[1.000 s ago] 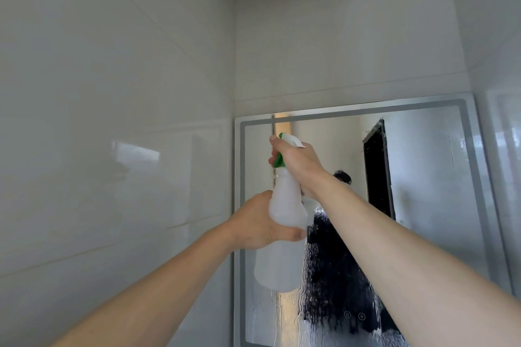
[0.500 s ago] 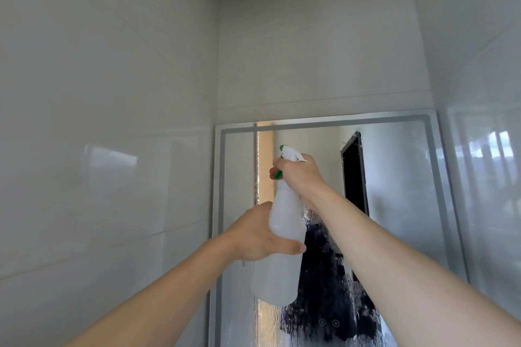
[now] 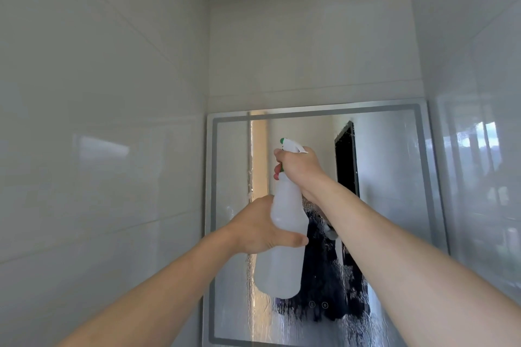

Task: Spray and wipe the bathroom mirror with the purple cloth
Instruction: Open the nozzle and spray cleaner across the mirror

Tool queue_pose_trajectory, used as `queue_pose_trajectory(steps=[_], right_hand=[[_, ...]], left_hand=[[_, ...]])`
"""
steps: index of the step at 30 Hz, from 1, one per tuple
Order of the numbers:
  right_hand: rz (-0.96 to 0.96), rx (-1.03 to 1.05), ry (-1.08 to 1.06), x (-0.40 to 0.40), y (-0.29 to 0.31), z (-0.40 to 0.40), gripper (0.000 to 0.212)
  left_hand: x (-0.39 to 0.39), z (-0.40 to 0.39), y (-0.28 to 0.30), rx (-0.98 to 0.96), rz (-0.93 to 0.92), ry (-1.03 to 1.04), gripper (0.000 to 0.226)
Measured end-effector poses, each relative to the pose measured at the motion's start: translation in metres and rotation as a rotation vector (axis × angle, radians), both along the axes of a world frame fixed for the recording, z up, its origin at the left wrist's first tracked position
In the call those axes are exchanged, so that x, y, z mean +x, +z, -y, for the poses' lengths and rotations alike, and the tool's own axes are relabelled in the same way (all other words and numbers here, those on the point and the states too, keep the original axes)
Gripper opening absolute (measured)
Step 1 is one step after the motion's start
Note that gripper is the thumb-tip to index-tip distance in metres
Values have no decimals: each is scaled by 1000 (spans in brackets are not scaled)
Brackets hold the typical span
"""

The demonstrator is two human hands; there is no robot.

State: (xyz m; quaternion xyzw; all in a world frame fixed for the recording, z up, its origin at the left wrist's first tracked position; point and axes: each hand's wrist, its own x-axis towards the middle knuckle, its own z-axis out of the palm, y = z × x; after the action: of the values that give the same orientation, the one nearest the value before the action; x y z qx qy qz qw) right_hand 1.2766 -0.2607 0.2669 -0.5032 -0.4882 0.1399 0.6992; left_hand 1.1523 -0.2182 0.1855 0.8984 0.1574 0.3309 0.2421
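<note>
- Spray bottle (image 3: 284, 245), white and translucent, sits upright in both my hands in front of the mirror (image 3: 394, 177).
- My left hand (image 3: 262, 227) is wrapped around the bottle's upper body, thumb pressed across the front.
- My right hand (image 3: 298, 169) is curled around the neck below the white spray head with its green tip (image 3: 282, 140); my fingers are closed over the trigger area, though I cannot tell how far the trigger is pulled.
- Mirror hangs on the far tiled wall (image 3: 310, 36), with a grey band running inside its edge.
- Droplets and runs of liquid streak the lower glass (image 3: 324, 324), thickest over the dark reflection below the bottle.
- Glossy pale tiles (image 3: 98, 149) cover the wall on my left.
- Purple cloth does not show from this angle.
</note>
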Motion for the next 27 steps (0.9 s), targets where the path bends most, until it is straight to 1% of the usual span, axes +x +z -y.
queue_pose_trajectory(steps=[2,3,5,6,8,9,11,15,18,19,23,26,27], right_hand=[[25,12,-6,4,0,1,40],[38,17,-11,5,0,3,39],[47,25,-15,9,2,5,26],[49,31,-18,11,2,6,26],[38,38,-17,16,2,8,35],[28,52,-14,18,2,10,33],[-4,71,-18,23,1,15,24],[-126,92,-27,34,-2,28,20],[-175,97,-70,43,-2,37,33],[-181,107,-87,47,-1,40,33],[-196,189,-154,64,0,52,20],[-215,204,-184,78,-2,64,29],[-216,206,-193,82,-2,68,28]], left_hand=[[2,1,3,3,-4,2,53],[3,2,4,6,-5,6,51],[6,4,5,17,-5,18,49],[8,6,5,21,-8,17,48],[12,10,4,28,-18,5,47],[15,12,3,33,-21,4,46],[19,16,4,51,-21,9,44],[27,27,6,87,-47,9,36],[36,38,8,78,-52,-3,31],[39,41,9,81,-55,-2,34],[54,49,14,105,-61,9,45],[66,54,16,123,-68,26,56],[72,57,16,130,-73,22,61]])
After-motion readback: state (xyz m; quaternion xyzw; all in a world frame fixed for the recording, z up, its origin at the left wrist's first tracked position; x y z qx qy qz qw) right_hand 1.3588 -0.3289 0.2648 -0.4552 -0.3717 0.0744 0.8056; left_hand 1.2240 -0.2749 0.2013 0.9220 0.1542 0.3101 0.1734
